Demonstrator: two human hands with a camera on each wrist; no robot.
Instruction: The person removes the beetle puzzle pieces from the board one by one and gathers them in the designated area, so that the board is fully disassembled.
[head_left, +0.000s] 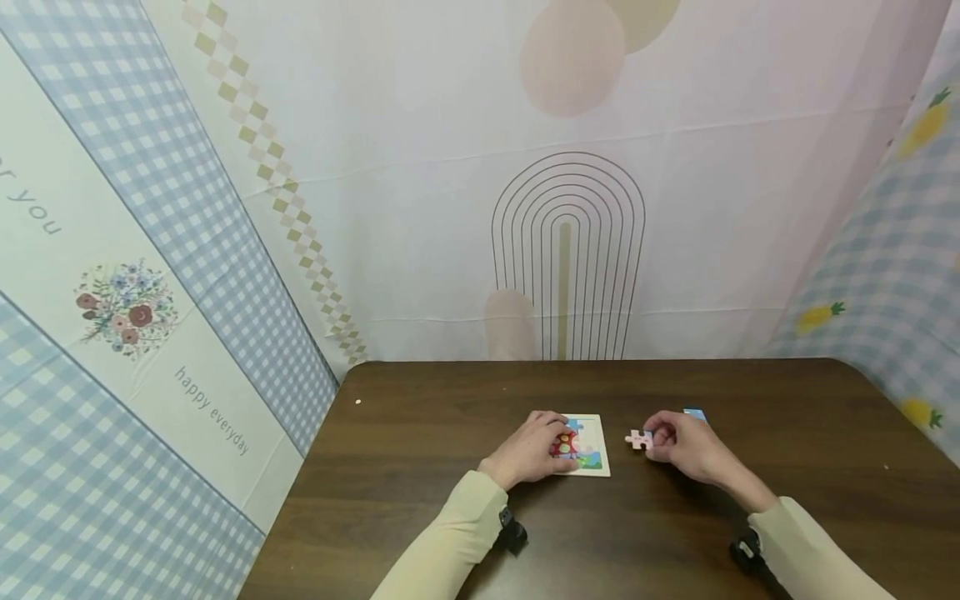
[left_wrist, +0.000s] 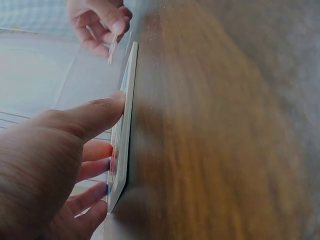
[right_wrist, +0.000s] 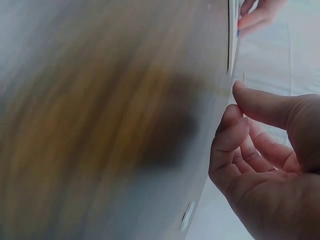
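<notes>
A small square jigsaw board [head_left: 603, 462] with a pale border and a colourful picture lies on the table. My left hand [head_left: 531, 448] rests over its left part, thumb and fingertips touching the picture face, as the left wrist view [left_wrist: 50, 165] also shows. The fingers hide part of the picture. To the right of the board, my right hand [head_left: 686, 446] pinches a pink puzzle piece [head_left: 637, 439] between thumb and fingers, above the table and apart from the board. In the right wrist view only a thin edge of the piece shows beyond the thumb.
A blue puzzle piece [head_left: 696, 413] lies on the dark wooden table [head_left: 420, 433] just behind my right hand, partly hidden by it. A small white speck [head_left: 357, 402] is near the table's far left corner. Patterned cloths hang behind and on both sides.
</notes>
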